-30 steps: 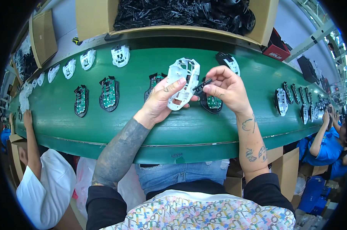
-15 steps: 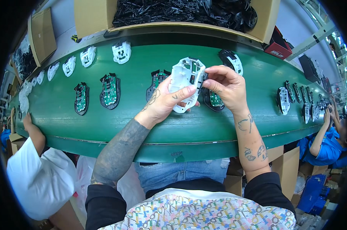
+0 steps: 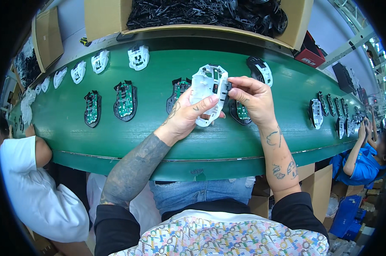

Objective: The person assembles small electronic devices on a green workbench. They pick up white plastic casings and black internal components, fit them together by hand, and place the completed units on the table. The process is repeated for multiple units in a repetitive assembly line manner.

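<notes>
Left hand (image 3: 183,113) is wrapped around the white shell (image 3: 202,85) from the left, thumb across its open face, fingers mostly hidden behind, all up above the green bench (image 3: 193,143). Right hand (image 3: 257,101) is nearly closed, thumb and forefinger pinching a small black piece (image 3: 229,88) against the shell's right side. So I'd call this the fitting step, though I honestly can't tell if it's seated. Next move probably calls for lining it up and pressing gently, shell held steady. One circuit board (image 3: 243,111) shows between my hands, down on the bench.
</notes>
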Demonstrator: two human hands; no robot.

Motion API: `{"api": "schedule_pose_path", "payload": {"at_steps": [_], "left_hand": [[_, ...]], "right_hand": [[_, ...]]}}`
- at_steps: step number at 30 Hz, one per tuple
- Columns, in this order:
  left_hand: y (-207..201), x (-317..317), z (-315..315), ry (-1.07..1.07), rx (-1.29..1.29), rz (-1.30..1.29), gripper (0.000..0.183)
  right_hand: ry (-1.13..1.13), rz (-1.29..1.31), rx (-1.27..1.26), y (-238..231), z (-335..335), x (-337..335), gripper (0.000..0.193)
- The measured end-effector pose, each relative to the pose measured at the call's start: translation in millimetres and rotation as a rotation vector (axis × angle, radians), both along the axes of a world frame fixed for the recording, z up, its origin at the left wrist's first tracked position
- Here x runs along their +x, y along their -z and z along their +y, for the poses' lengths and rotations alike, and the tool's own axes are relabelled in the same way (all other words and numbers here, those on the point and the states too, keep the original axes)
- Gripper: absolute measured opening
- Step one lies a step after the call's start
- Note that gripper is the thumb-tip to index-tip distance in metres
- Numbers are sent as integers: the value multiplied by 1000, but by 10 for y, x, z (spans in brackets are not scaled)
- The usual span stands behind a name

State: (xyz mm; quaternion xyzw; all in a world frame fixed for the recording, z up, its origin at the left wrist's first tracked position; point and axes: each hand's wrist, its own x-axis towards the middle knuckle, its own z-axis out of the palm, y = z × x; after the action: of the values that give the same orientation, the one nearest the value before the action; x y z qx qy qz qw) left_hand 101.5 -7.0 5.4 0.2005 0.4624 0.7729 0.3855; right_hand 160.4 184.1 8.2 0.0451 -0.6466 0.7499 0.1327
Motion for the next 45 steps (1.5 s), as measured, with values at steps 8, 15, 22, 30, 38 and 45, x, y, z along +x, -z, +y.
{"api": "schedule_pose_path", "payload": {"at_steps": [8, 15, 22, 30, 38, 45], "left_hand": [[111, -57, -47, -32, -113, 167, 54], [76, -3, -36, -234, -128, 460, 66], [-14, -87, -86, -176, -169, 361, 78], [-113, -175, -210, -219, -69, 235, 71], [-97, -279, -173, -215, 43, 163, 59], [-105, -309, -250, -184, 162, -43, 46]], "right_hand": [[16, 90, -13, 106, -167, -26, 44], [-164, 11, -34, -3, -185, 21, 43], [26, 12, 176, -36, -165, 12, 40], [107, 129, 568, -337, 96, -432, 23], [824, -565, 1436, -432, 1841, -1817, 42], [821, -668, 730, -548, 1699, -1681, 30]]}}
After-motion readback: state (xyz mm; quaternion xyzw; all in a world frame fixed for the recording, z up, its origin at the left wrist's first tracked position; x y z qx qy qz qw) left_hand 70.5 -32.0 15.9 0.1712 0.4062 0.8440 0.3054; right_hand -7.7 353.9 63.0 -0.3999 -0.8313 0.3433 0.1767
